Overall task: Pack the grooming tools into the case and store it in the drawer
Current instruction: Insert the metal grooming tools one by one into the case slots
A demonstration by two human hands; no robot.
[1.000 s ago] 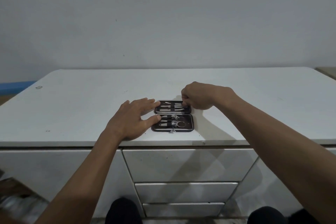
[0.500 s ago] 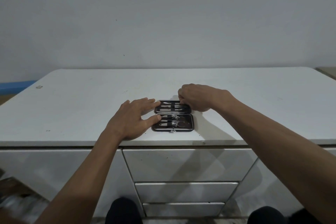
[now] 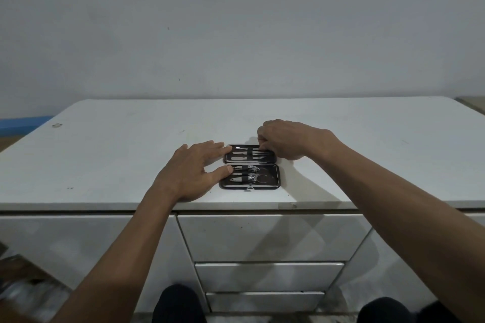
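- Two bare hands over a black case (image 3: 250,167), which lies open flat on a white cabinet top (image 3: 131,144), near the front edge, roughly mid-width.
- Case has 2 halves: far half w/ slim metal tools (image 3: 248,156) under a dark strap; near half w/ clippers (image 3: 252,168) and more small metal bits, too small to name each.
- Small zipper pull or tab sticks out at near edge of case, centre.
- Left hand (image 3: 194,173): flat, palm down, fingers spread; index tip touches far-left corner of case, thumb tip rests on left edge of near half. Holding nothing.
- Right hand (image 3: 286,139): curled over far-right corner of case, fingertips pinched together at the right ends of the tools in the far half. Can't tell exactly which tool is pinched, knuckles hide it.
- Both forearms bare, reaching in from bottom of view.
- Drawers (image 3: 267,237) below the top, 3 stacked at centre, all closed.
- Dark knees low in view, grey wall behind.
- Small mark on cabinet top, far left.
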